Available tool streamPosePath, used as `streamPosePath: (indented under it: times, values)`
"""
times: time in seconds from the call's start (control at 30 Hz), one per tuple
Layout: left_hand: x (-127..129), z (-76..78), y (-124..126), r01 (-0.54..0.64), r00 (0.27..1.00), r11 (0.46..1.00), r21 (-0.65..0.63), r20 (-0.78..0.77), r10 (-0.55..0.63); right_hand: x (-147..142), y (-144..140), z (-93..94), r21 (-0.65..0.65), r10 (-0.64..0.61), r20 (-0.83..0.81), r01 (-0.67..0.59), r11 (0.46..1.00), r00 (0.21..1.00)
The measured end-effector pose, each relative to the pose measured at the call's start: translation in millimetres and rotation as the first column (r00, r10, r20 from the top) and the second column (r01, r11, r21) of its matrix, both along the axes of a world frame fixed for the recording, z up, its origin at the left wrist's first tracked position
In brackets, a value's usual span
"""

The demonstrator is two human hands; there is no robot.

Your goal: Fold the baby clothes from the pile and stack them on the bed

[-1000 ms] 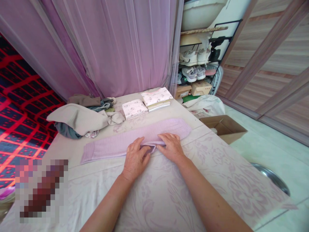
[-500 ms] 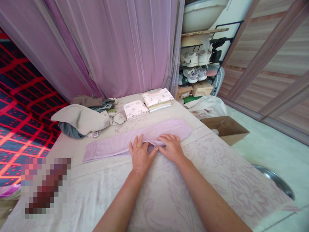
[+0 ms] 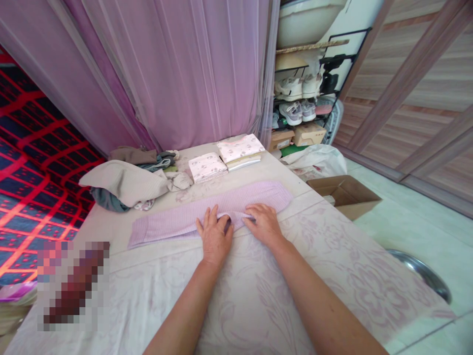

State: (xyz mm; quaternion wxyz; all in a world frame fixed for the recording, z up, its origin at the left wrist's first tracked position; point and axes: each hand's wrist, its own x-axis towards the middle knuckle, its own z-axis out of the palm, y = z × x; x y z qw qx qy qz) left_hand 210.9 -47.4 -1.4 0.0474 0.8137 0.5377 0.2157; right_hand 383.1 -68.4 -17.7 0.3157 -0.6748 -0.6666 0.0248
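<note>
A lilac ribbed knit garment (image 3: 166, 219) lies as a long folded strip across the bed, slanting up toward the right. My left hand (image 3: 215, 234) is at the middle of its near edge, fingers resting on the cloth and the thumb curled at the edge. Just to the right, my right hand (image 3: 265, 224) pinches the same edge between thumb and fingers. A short stretch of lilac edge shows between the hands. Behind the strip are a folded printed cloth (image 3: 207, 166) and a second folded printed cloth (image 3: 241, 148) on other folded pieces.
Rumpled clothes (image 3: 123, 182) are heaped at the back left of the bed (image 3: 251, 296). A purple curtain (image 3: 192, 69) hangs behind. On the right stand a shoe rack (image 3: 325, 93), an open cardboard box (image 3: 345, 195) and a metal basin (image 3: 421, 271) on the floor.
My thumbs have moved apart, and the gap between my hands has widened slightly. The near edge of the lilac garment lies straighter between them.
</note>
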Motion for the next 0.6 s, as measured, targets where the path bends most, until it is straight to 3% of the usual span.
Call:
streamPosePath:
  times: [0.27,0.4,0.5,0.6]
  values:
    - [-23,11.7,5,0.056,0.998,0.996,0.072,-0.037,-0.053,-2,0,0.8,0.023,-0.022,-0.005,0.022,0.999,1.000]
    - [-17,18.3,-9,0.238,0.970,0.958,0.160,-0.081,-0.227,-3,1,-0.7,0.032,-0.021,-0.006,0.021,0.999,1.000]
    - [-10,15.1,-15,0.326,0.941,0.934,0.144,-0.146,-0.306,-3,0,-0.9,0.053,-0.026,-0.015,0.027,0.998,1.000]
    - [-10,8.0,-13,0.293,0.947,0.948,0.124,-0.173,-0.270,-1,0,-0.6,0.069,-0.001,-0.040,0.004,0.998,0.999]
